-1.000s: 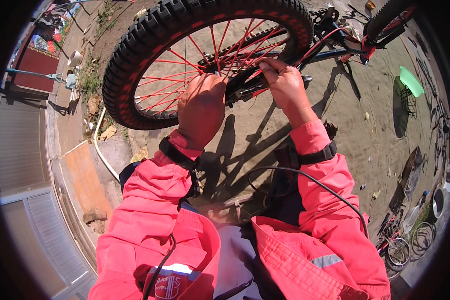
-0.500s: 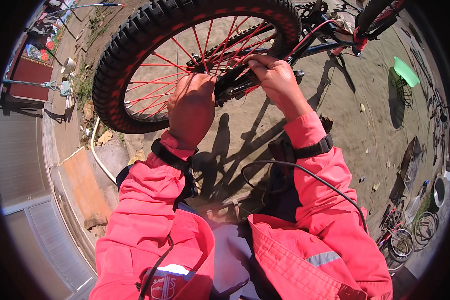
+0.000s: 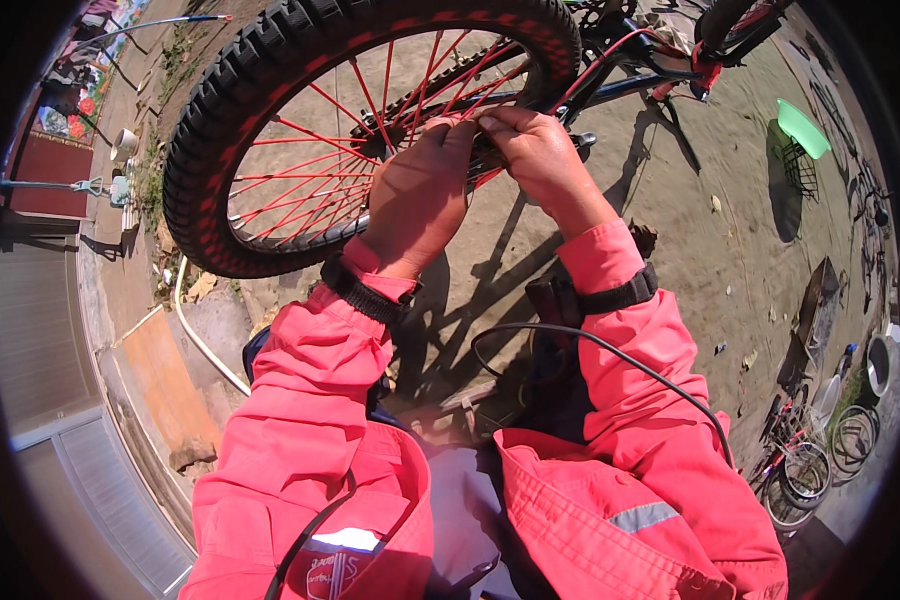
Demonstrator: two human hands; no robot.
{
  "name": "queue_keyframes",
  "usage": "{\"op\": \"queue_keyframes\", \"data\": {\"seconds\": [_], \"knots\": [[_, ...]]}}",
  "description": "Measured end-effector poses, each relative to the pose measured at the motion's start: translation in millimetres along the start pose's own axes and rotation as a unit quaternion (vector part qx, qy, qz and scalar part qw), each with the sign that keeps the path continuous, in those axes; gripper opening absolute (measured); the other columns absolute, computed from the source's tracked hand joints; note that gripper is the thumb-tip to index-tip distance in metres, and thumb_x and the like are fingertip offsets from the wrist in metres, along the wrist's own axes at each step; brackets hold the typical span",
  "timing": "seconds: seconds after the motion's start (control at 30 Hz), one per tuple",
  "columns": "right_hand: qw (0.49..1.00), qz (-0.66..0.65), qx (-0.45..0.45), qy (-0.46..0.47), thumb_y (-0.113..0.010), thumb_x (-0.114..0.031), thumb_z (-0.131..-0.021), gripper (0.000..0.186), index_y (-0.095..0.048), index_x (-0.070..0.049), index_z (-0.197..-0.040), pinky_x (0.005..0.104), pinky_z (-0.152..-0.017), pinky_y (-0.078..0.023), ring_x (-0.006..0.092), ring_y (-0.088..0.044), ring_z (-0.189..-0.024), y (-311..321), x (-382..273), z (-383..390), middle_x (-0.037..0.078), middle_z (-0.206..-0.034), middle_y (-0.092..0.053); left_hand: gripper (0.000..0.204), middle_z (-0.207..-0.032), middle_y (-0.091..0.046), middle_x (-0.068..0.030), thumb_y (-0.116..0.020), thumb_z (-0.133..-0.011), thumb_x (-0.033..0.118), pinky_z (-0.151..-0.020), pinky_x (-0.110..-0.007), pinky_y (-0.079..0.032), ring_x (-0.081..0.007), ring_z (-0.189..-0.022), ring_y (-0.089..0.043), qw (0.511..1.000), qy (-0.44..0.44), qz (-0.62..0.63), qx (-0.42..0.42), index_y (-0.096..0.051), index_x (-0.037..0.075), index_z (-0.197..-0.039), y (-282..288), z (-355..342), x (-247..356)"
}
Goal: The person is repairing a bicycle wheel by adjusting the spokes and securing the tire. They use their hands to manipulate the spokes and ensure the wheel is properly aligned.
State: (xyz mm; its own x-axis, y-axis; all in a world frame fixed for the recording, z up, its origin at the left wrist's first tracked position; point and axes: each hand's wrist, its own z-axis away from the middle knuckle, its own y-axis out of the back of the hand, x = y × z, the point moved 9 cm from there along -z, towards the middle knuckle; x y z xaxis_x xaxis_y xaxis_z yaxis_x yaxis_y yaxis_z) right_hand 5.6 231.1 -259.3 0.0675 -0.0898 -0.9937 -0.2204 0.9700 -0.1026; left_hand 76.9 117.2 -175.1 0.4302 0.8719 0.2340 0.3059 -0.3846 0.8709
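A bicycle wheel (image 3: 202, 120) with a black knobbly tire and red spokes is in front of me, its chain (image 3: 416, 100) behind the spokes. My left hand (image 3: 421, 192) is at the lower right of the wheel near the hub, fingers curled and closed, their tips meeting those of my right hand. My right hand (image 3: 548, 168) pinches at a dark frame tube beside the hub. What either hand holds is hidden or too small to make out. The black bicycle frame (image 3: 630, 85) with a red cable runs off to the upper right.
A green plastic tray (image 3: 802, 126) sits on a black wire rack at right. Bicycles (image 3: 798, 470) and a metal trough (image 3: 820, 305) lie at the lower right. A pale hose (image 3: 193, 320), an orange board (image 3: 170, 385) and a paneled door (image 3: 40, 350) are at left.
The view has shifted, so the bicycle appears farther left. My left hand has moved up and toward my right hand, and their fingertips are now closer together.
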Motion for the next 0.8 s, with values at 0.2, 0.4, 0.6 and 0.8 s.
{"op": "queue_keyframes", "data": {"seconds": [0.2,0.4,0.6,0.8], "knots": [[0.994,-0.093,0.017,-0.051,-0.053,-0.012,-0.102,0.03,-0.071,-0.002,-0.123,0.0222,-0.051,-0.037,0.007,-0.045,-0.057,18,-19,20,-0.002,-0.075,-0.055,0.019,-0.101,-0.066,-0.0159,-0.054,-0.094,0.004,-0.065,-0.045,-0.057,-0.0366,-0.079,-0.07,0.999,0.001,0.033,0.005,-0.059,0.007,-0.112,-3,-2,3],[0.986,-0.114,0.084,-0.085,-0.051,-0.009,-0.096,0.02,-0.066,-0.005,-0.109,0.0212,-0.051,-0.039,0.0088,-0.055,-0.062,51,-15,33,0.001,-0.083,-0.061,0.018,-0.097,-0.063,-0.018,-0.053,-0.092,0.0,-0.064,-0.048,-0.055,-0.0401,-0.08,-0.069,0.999,0.012,0.041,0.007,-0.058,0.007,-0.107,-4,-4,-1],[0.983,-0.141,0.046,-0.105,-0.047,-0.003,-0.094,0.035,-0.059,0.002,-0.126,0.0258,-0.061,-0.051,0.0152,-0.069,-0.077,54,-13,42,0.011,-0.105,-0.069,0.02,-0.096,-0.063,-0.0176,-0.053,-0.092,-0.001,-0.064,-0.048,-0.055,-0.0397,-0.079,-0.069,0.998,0.002,0.053,0.024,-0.059,0.008,-0.109,-2,-4,1],[0.982,-0.171,-0.008,-0.078,-0.055,-0.008,-0.105,0.033,-0.052,0.004,-0.136,0.0284,-0.077,-0.058,0.0194,-0.074,-0.093,44,-27,53,0.015,-0.117,-0.071,0.023,-0.096,-0.063,-0.017,-0.054,-0.092,0.0,-0.063,-0.047,-0.055,-0.0387,-0.078,-0.07,0.998,0.006,0.053,0.019,-0.06,0.008,-0.113,-3,-3,-1]]}}
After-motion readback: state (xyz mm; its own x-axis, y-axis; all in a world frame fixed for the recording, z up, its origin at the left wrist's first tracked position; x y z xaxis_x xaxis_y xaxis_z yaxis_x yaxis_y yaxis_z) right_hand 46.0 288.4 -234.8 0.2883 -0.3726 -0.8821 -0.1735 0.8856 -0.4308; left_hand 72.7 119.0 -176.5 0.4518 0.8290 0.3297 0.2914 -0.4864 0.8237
